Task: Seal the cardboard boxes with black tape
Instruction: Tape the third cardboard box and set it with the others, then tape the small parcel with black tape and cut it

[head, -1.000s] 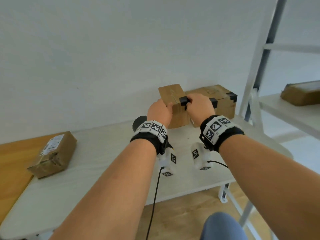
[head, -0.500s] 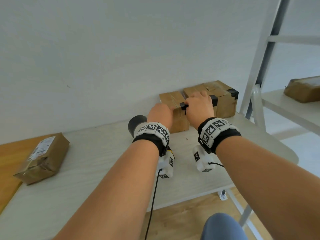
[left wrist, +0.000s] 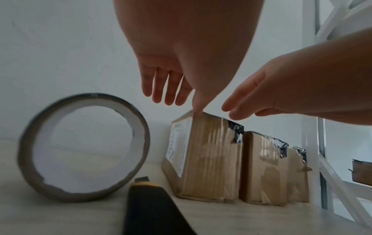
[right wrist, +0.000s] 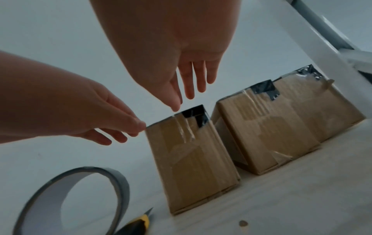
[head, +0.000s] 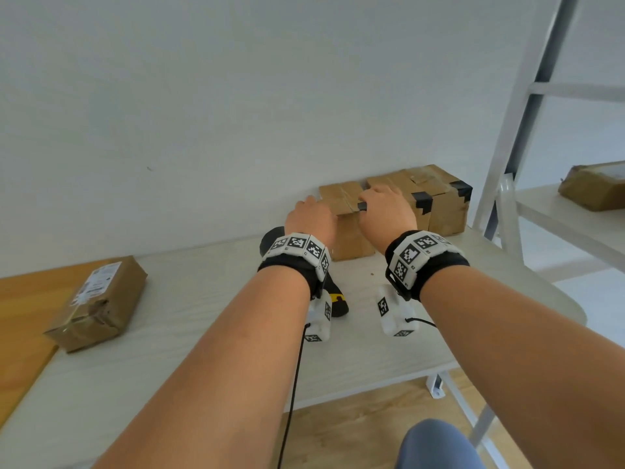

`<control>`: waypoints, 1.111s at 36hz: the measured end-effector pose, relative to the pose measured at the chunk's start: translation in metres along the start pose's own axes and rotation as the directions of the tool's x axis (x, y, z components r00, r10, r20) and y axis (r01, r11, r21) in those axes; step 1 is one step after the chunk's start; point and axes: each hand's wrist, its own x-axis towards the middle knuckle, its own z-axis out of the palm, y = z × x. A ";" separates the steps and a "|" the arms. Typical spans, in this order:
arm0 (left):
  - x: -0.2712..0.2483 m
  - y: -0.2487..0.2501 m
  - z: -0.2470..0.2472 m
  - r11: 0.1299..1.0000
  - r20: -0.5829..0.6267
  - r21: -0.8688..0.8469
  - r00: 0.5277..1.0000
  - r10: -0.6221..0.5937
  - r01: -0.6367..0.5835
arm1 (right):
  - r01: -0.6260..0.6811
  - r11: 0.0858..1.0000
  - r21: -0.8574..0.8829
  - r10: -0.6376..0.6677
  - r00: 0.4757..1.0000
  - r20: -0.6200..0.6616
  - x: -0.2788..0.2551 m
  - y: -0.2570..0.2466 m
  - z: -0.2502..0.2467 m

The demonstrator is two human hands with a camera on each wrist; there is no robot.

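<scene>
A small cardboard box (head: pixel 351 235) stands on the table against the wall, with a strip of black tape (right wrist: pixel 195 116) folded over its top front edge. My left hand (head: pixel 309 216) is at the box's upper left corner; its thumb touches the edge and its fingers (left wrist: pixel 169 93) are straight and free. My right hand (head: pixel 384 206) hovers over the top right of the box, fingers straight, thumb tip by the tape. Neither hand holds anything. The black tape roll (left wrist: pixel 84 147) stands on edge left of the box.
Two boxes with black tape (head: pixel 436 201) stand right of the small one. A yellow-black utility knife (head: pixel 338 302) lies under my left wrist. A brown labelled parcel (head: pixel 98 302) is at the table's left. A white metal shelf (head: pixel 548 211) with another parcel (head: pixel 593 186) is on the right.
The box went from being gripped by both hands to standing close beside the taped boxes. My right hand's pinch at the tape gave way to straight fingers above the top.
</scene>
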 end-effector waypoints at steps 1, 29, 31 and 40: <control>-0.002 -0.004 -0.003 1.000 -0.010 0.031 1.000 0.008 -0.007 | 0.009 1.000 0.004 -0.009 1.000 0.003 0.000 -0.005 -0.002; -0.135 -0.249 -0.074 0.874 -0.008 0.185 0.890 -0.456 0.450 | 0.231 0.908 0.349 -0.321 0.920 0.225 -0.049 -0.233 0.054; -0.143 -0.264 -0.074 0.857 0.006 0.172 0.870 -0.494 0.485 | 0.216 0.897 0.386 -0.332 0.905 0.265 -0.054 -0.246 0.062; -0.168 -0.309 -0.061 0.809 0.073 0.206 0.815 -0.575 0.551 | 0.189 0.873 0.449 -0.388 0.827 0.407 -0.074 -0.288 0.094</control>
